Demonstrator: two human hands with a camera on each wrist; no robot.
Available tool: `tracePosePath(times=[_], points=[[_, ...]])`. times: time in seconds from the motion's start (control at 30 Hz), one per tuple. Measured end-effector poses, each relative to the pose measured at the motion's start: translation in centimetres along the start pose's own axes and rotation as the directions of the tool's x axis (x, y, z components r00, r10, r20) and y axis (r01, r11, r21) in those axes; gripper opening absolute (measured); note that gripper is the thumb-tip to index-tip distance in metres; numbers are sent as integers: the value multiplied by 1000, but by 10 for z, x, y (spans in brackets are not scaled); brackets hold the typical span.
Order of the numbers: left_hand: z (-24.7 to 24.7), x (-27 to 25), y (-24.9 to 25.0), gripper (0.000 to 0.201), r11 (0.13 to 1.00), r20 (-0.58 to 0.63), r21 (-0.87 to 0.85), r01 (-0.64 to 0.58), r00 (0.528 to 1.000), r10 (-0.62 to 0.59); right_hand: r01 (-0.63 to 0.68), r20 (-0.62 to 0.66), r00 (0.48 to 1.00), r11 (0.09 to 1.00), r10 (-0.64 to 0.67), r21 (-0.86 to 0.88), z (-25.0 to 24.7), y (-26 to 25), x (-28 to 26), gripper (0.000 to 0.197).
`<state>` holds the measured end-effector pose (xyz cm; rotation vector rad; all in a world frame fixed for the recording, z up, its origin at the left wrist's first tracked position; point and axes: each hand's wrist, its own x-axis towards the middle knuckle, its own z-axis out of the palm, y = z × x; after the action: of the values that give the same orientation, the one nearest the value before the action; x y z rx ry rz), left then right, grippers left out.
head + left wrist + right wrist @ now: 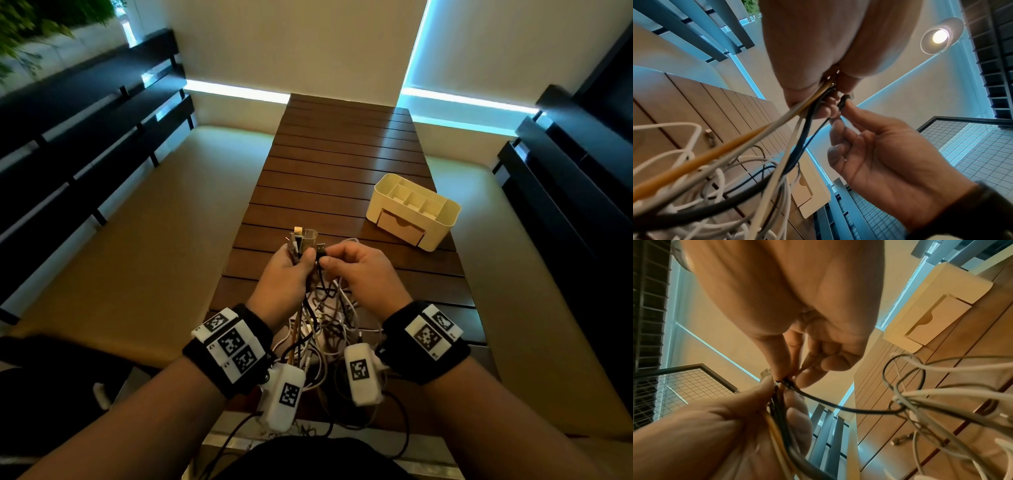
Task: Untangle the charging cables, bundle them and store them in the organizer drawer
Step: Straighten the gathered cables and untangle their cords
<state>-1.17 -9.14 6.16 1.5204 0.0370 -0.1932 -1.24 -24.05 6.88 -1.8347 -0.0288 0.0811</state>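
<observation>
Holding a gathered bunch of cable ends upright: left hand (286,274), fingers (797,418) clenched round several cords, with the USB plugs (303,240) standing up above the fist. Pinching one black USB plug (321,248) between thumb and forefinger: right hand (363,270), remaining fingers (835,152) loosely curled below and closed on nothing else. Black plug just beside the left thumb tip, at the right edge of the held bunch; touching or not, cannot tell. Black cable (849,409) trailing from that plug in a loop down toward the loose mass. Yellow cord (701,160), white cords and dark cords running out of the bottom of the left fist. Tangle of charging cables (329,318) hanging below and between both wrists, mostly white with some black and brown, resting on the near end of the slatted wooden tabletop (342,164). Cream organizer (442,226) standing on the tabletop, well apart from the hands, to the far right. Organizer drawer (399,228) at its front, drawn out slightly. Top compartments open upward; contents not discernible. Marker-tagged bands on both wrists.
</observation>
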Motion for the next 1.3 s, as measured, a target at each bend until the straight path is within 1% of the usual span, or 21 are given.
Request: tracePosePath(times=[0.2,0.3,0.47,0.53,0.6,0.67,0.73,0.8,0.87,0.93,1.0,1.07,1.13,1.17,1.23,1.27,1.3], points=[[0,-2,-1,21,996,26,70,-48,999,46,-33,-59,997,991,41,131,-1,-6,-3,5],[2,-4,2,21,993,33,98,-71,997,69,-7,-85,996,991,19,137,1,-8,-4,5],[2,-5,2,24,995,65,63,-77,995,73,32,-133,991,990,-14,138,1,-7,-5,6],[2,-4,0,23,994,58,63,-87,995,83,34,-139,990,991,-15,133,1,-5,-5,7],[3,-6,1,22,994,44,43,-98,994,96,6,-88,996,987,8,162,1,-2,-6,10],[4,-9,4,21,994,41,-10,-108,993,109,-33,35,999,978,26,206,1,6,-8,13],[3,-10,9,18,991,28,-84,-101,994,103,-69,163,986,974,34,218,7,18,-14,17],[2,-10,12,16,980,9,-178,-93,995,96,-87,212,976,976,44,198,14,28,-21,17],[0,-10,13,15,967,-12,-232,-102,995,102,-72,226,973,989,42,130,14,35,-23,14],[0,-12,13,13,961,-21,-259,-102,995,100,-41,297,954,999,49,-32,11,38,-20,12],[0,-13,15,12,952,-16,-287,-103,995,103,3,376,923,973,86,-231,9,41,-16,11],[0,-14,23,12,934,-6,-337,-120,992,125,23,389,913,934,126,-357,9,42,-12,11],[-4,-15,32,13,915,3,-379,-141,988,154,39,352,925,887,142,-459,7,49,-8,14],[-6,-15,36,15,910,1,-387,-148,987,161,42,325,932,848,157,-528,4,57,-4,18],[-10,-17,42,15,906,-4,-392,-159,985,171,25,250,948,740,195,-672,-2,71,2,25],[-12,-18,43,14,905,-7,-391,-168,984,180,10,203,959,689,199,-725,-6,76,3,25],[-14,-18,42,13,908,-10,-378,-179,982,189,-4,163,968,658,193,-753,-8,79,4,22]])
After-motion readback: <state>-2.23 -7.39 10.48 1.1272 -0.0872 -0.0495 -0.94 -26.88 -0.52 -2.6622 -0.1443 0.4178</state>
